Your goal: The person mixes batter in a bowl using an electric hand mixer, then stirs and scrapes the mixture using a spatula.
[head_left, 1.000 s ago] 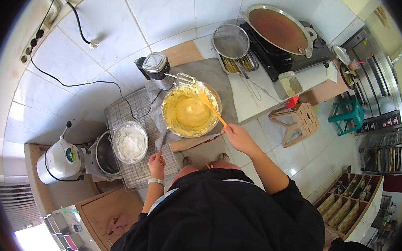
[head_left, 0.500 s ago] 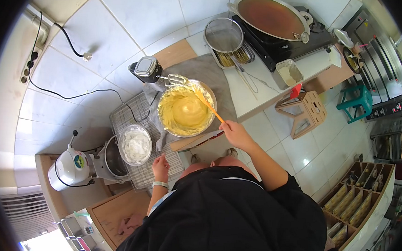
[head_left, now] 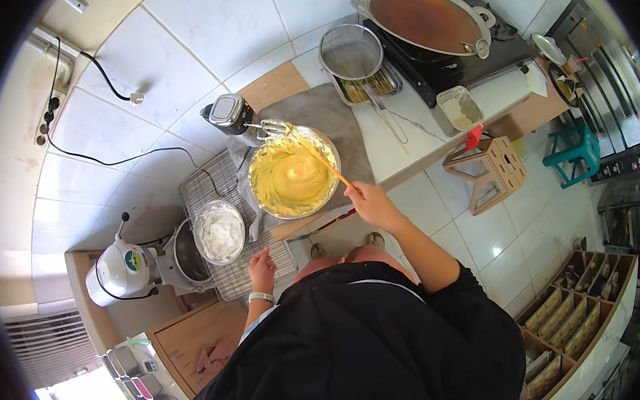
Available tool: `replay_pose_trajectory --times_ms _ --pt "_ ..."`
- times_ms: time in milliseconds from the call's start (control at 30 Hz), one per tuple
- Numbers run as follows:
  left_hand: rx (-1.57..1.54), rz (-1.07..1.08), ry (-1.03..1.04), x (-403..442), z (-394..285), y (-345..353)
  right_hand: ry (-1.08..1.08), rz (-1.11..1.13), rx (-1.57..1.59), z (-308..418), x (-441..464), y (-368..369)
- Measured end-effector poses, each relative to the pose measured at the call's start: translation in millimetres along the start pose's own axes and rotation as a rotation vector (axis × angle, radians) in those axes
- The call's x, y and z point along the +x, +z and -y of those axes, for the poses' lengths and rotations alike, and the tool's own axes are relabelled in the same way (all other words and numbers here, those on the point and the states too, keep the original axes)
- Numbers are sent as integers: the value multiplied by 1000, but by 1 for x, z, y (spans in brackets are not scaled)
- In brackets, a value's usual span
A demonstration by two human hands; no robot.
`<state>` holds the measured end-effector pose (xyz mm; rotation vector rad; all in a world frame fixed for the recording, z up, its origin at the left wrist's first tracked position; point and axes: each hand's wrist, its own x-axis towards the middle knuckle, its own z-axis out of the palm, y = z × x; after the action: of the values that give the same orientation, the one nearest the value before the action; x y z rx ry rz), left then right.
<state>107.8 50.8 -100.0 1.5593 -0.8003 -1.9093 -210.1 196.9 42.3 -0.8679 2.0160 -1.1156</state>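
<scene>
My right hand (head_left: 373, 204) is closed around the handle of an orange spatula (head_left: 329, 167). The spatula's head reaches the far rim of a metal bowl (head_left: 338, 173), beside the whisk beaters (head_left: 274, 130) of a hand mixer (head_left: 230, 112); whether they touch I cannot tell. Thick yellow batter (head_left: 292, 178) fills the bowl and coats its wall. Holding nothing, my left hand (head_left: 262, 270) hangs over the wire rack with loosely bent fingers apart. Close to it stands a bowl of white cream or powder (head_left: 220, 232).
A wire rack (head_left: 276, 260) and grey cloth (head_left: 349, 139) lie on the counter. At left is a stand mixer (head_left: 121, 268). A sieve (head_left: 351, 51) and a wide pan of brown liquid (head_left: 428, 19) on a stove are at back right. Stools (head_left: 486, 173) stand below.
The spatula's head has shifted left, from the batter's upper right edge toward the beaters, and my right hand moved slightly left and up. My left hand stays low beside the white bowl.
</scene>
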Motion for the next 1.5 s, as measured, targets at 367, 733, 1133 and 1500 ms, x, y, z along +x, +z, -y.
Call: replay_pose_trajectory --times_ms 367,733,1133,1500 --pt "-46 -44 -30 -8 3 -1 50 84 -1 -4 -4 -5" --pt "-48 -41 -43 -9 4 3 25 53 18 -1 4 1" --pt "-16 -28 -67 -7 2 8 87 67 66 -21 -13 5" --pt "-10 3 -42 -2 0 4 -2 -44 -330 3 -30 -9"
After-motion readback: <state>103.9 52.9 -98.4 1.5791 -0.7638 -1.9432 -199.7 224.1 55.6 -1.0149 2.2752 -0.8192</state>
